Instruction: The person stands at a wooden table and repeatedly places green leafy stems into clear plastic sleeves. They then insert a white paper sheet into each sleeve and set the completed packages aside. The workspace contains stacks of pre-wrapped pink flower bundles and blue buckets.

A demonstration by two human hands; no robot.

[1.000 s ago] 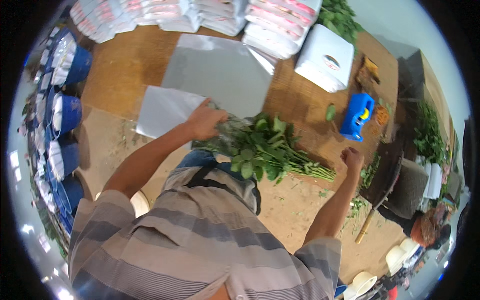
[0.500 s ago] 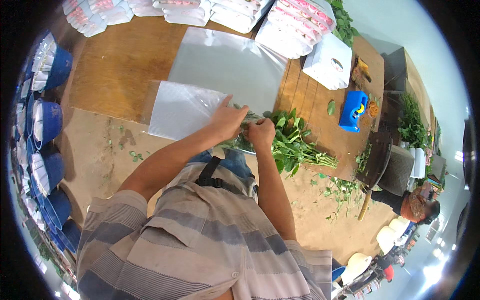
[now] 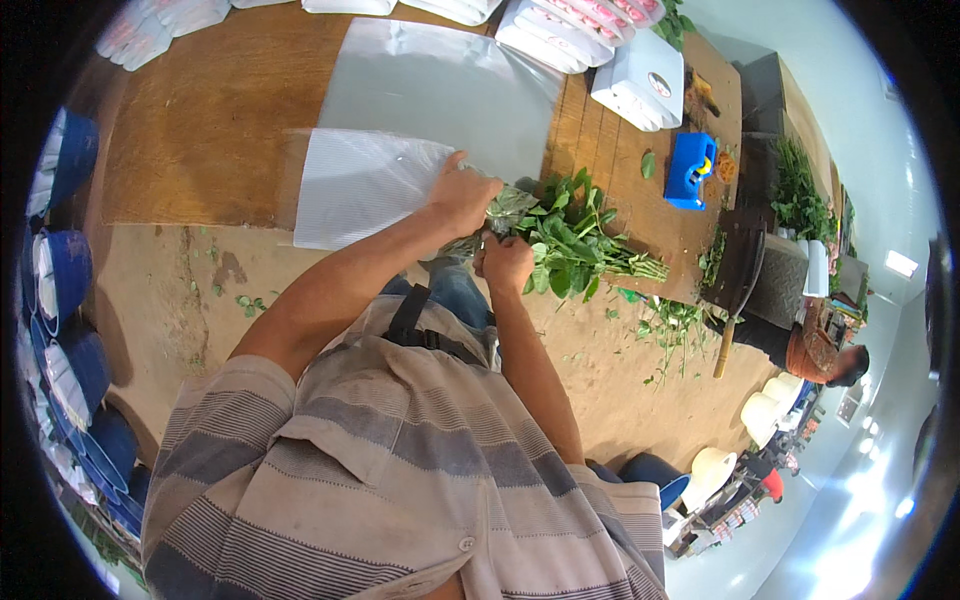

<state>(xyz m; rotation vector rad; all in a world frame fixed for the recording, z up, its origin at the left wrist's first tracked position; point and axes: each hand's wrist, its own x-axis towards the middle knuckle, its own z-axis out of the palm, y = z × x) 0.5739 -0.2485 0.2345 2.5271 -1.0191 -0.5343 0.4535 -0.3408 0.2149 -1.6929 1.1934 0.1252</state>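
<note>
Left hand: the left hand (image 3: 465, 195) is clenched over the wrapped head end of a bunch of green leafy stems (image 3: 575, 240), knuckles up, with a clear ribbed plastic sleeve (image 3: 365, 185) lying flat just beyond its fingers.
Right hand: the right hand (image 3: 507, 262) is closed around the same bunch, just beside the left hand and nearer the body.
Where the bunch is: on the brown wooden worktable (image 3: 200, 130), at its near edge.
Long axis: the stems run away from both sets of fingers to the person's right, cut ends pointing toward a blue tape dispenser (image 3: 690, 170).
Nearer hand: the two hands are almost touching; the right sits closer to the leafy middle.
</note>
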